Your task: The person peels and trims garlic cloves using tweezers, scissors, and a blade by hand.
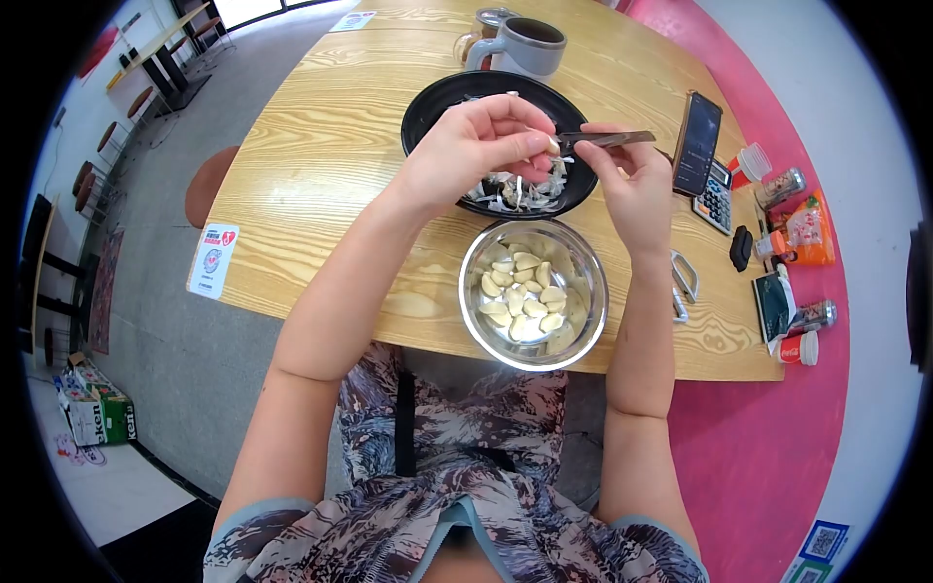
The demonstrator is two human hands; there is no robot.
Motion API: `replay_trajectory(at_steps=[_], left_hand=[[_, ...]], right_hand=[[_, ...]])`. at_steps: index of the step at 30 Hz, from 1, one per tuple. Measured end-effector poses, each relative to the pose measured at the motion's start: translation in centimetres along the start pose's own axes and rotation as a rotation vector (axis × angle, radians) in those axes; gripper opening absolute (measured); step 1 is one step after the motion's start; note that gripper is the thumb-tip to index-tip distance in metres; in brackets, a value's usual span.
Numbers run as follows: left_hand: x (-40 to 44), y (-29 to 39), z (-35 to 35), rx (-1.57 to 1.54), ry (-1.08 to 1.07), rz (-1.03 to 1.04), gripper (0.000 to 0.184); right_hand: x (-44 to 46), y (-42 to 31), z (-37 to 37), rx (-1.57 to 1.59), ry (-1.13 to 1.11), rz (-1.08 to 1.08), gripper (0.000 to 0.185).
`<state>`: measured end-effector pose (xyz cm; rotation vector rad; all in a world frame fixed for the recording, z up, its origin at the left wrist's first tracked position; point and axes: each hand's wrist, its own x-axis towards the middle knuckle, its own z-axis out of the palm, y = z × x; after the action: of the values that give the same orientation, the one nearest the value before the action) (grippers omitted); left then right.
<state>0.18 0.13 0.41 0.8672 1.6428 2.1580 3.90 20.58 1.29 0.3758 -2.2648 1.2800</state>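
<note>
Over the black plate (425, 109), my left hand (491, 141) pinches a small garlic clove (553, 145) between thumb and fingers. My right hand (627, 165) is closed on a knife (612, 138), whose tip points left at the clove. Papery garlic peelings (525, 191) lie on the plate beneath my hands. Nearer to me, a shiny metal bowl (469, 309) holds several pale garlic cloves (526, 282).
Behind the plate stand a grey mug (533, 49) and a glass jar (483, 26). To the right are a propped phone (698, 144), a calculator (714, 201), metal scissors or a peeler (684, 282), cups and an orange packet (810, 228). A stool (208, 185) stands left of the table.
</note>
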Motion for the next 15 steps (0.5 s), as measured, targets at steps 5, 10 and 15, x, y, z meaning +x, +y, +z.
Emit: replay_trajectory(at_steps=[5, 10, 15], left_hand=[[0.3, -0.6, -0.8, -0.256, 0.074, -0.006, 0.018], [0.3, -0.6, -0.9, -0.284, 0.039, 0.005, 0.020], [0.3, -0.5, -1.0, -0.286, 0.047, 0.002, 0.023]], right_hand=[[-0.4, -1.4, 0.2, 0.349, 0.126, -0.027, 0.018], [-0.6, -1.7, 0.4, 0.417, 0.068, -0.118, 0.018], [-0.7, -2.0, 0.5, 0.336, 0.045, -0.153, 0.018]])
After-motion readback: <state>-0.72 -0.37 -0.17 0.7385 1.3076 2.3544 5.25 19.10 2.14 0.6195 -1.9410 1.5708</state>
